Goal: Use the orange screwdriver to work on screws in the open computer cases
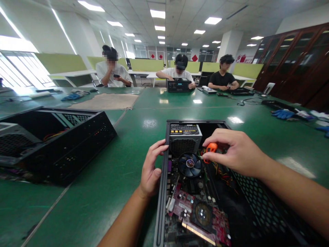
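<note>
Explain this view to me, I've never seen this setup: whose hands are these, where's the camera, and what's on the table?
There is one picture, taken by a camera on the worker's head, looking forward and down. The two bare arms rising from the bottom edge are that person's own. The left hand grips the left wall of an open computer case on the green table. The right hand pinches an orange-handled tool, probably a screwdriver, in its fingers beside the round fan. Behind the fan sits a grey power supply box; nearer the camera is a red circuit card. A second open case lies at the left, and blue gloves lie at the far right. Three other people sit across the table.
</note>
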A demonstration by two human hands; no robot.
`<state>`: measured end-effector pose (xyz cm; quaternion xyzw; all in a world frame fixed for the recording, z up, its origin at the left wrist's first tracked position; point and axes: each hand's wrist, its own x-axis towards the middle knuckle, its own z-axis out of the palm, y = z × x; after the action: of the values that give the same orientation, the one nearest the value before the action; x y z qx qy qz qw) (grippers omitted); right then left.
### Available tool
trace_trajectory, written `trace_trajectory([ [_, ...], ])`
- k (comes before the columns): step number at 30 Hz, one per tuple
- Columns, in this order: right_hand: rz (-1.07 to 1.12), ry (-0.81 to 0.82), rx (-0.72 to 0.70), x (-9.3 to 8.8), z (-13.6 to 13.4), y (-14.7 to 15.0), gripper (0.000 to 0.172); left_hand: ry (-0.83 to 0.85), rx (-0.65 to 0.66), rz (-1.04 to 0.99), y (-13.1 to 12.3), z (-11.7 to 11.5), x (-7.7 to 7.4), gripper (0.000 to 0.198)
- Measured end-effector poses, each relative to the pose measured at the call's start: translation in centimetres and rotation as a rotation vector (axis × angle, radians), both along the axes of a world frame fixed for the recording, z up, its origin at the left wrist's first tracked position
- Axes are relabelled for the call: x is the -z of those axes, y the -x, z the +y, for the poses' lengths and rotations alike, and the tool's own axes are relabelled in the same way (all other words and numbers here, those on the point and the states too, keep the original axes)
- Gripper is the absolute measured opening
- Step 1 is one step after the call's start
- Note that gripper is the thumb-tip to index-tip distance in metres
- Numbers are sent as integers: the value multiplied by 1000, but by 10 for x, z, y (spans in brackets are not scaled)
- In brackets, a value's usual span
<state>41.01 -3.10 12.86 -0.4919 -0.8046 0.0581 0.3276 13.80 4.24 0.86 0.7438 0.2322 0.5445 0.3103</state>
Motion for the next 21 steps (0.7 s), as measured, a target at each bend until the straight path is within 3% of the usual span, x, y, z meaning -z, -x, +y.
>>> trace_trajectory([
  [3,2,0,-65,1,0,-1,20,-6,7,-2,0,0,0,67],
  [10,94,-18,33,-11,-11,4,24,-41,17,1,0,2,-2,64],
  [15,80,-4,-131,-23,-11,23,26,-56,5,28,1,1,-2,66],
  [21,80,44,-240,-10,-2,35,27,-70,27,29,2,2,-1,66],
])
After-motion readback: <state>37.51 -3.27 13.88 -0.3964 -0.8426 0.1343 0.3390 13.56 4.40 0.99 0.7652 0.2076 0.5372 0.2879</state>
